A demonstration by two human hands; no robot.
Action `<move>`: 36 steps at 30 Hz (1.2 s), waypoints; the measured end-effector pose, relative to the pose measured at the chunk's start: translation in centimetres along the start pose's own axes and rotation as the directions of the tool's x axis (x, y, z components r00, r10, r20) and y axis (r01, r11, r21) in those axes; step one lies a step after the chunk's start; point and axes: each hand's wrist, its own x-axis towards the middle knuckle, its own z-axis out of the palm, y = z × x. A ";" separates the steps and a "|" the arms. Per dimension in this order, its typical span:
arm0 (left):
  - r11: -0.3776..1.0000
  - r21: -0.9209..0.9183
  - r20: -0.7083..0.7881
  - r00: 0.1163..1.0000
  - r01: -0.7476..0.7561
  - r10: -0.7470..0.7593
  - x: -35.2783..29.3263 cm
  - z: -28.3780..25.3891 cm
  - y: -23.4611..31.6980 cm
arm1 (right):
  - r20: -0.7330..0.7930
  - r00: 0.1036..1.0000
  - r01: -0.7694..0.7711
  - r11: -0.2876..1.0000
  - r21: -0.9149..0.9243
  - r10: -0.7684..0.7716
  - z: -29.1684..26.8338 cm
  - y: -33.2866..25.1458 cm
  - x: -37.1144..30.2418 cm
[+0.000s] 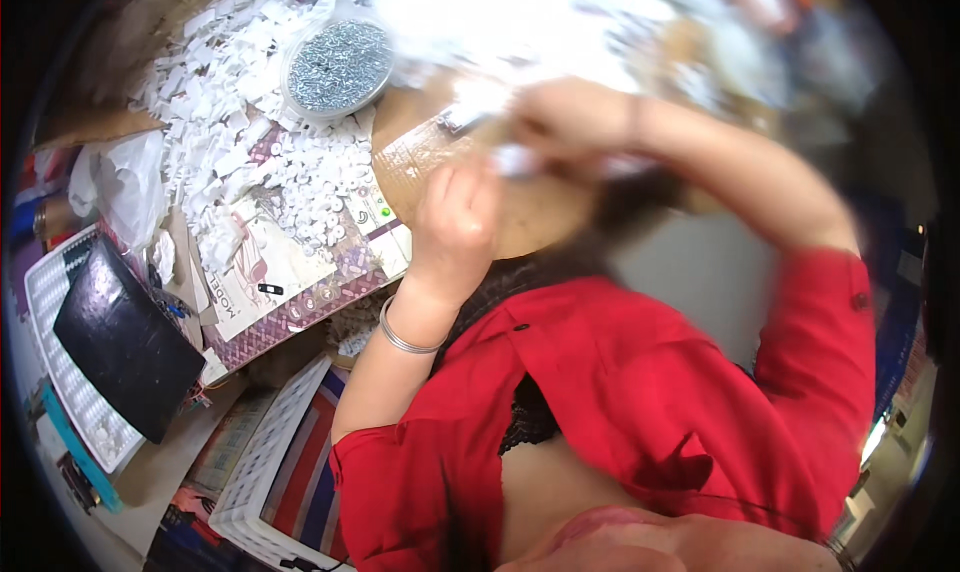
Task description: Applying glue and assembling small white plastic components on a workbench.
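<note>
My left hand [458, 217] is closed, fingers curled, above a round brown board [540, 222]. What it grips, if anything, is hidden. A small blurred white piece [514, 160] shows between the two hands, and I cannot tell which hand has it. My right hand [575, 122] is smeared by motion just right of the left one, so its fingers do not show clearly. Beyond the left hand stands a clear round tub [340, 69] full of small silvery screws. Small white round parts [310, 187] lie heaped to the left of the board.
Flat white plastic pieces [215, 72] are piled around the tub, and a bright white heap [490, 17] lies at the back. A clear plastic bag [130, 182] sits at the table's left. Lower left, a black sheet [130, 337] leans across a white perforated basket [50, 282].
</note>
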 end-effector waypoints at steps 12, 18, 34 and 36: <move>0.958 -0.031 -0.112 0.952 0.285 -0.286 5.2 -6.2 -4.7 | -0.652 0.683 0.404 0.914 -0.041 -0.331 -2.1 -4.3 2.7; 0.895 0.355 -0.147 0.961 0.271 -0.233 8.2 -7.2 -10.2 | -0.693 0.663 0.081 0.946 -0.313 -0.285 -4.0 -6.5 10.4; 0.852 0.458 -0.200 0.963 0.253 -0.178 8.6 -6.1 -11.4 | -0.629 0.648 0.287 0.902 -0.323 -0.431 2.3 -1.1 1.1; 0.857 0.452 -0.235 0.960 0.245 -0.151 8.8 -6.1 -11.2 | -0.605 0.634 0.235 0.865 -0.442 -0.482 1.9 -1.7 1.2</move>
